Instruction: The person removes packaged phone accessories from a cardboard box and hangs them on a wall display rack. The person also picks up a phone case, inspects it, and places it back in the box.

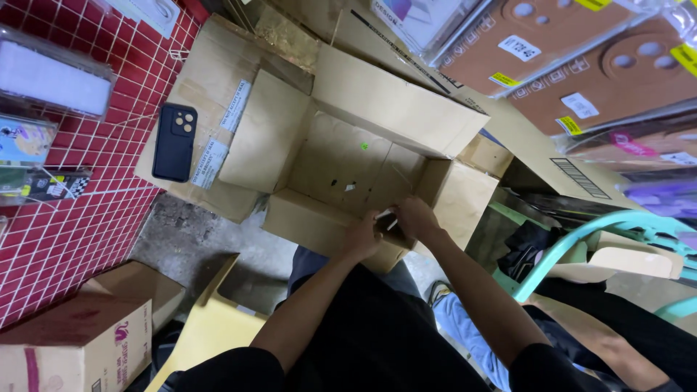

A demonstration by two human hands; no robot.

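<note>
Both hands meet at the near rim of a large open brown cardboard box [341, 163], whose four flaps are folded outward. The left hand [363, 236] and the right hand [415, 218] are pressed together, fingers curled around a small flat object with a pale edge [385, 216]; it is held between them just above the box's near wall. What the object is cannot be told, as the fingers cover most of it. The inside of the box, just beyond the hands, shows only bare cardboard with a tiny green speck.

Further out and to the left of the left hand, a dark blue phone case with camera cut-outs [174, 141] lies flat on a second flattened cardboard carton [210, 80], which rests against a red tiled wall with white grout [80, 218]. Clear packets of phone cases [54, 76] hang on that wall. Near the left elbow stands a closed brown carton with red print [80, 341]. To the right of the right hand, a turquoise plastic chair frame [617, 225] curves past, and above it lie brown card packs in clear sleeves [581, 58]. Another person's forearm [617, 348] shows low at the right.
</note>
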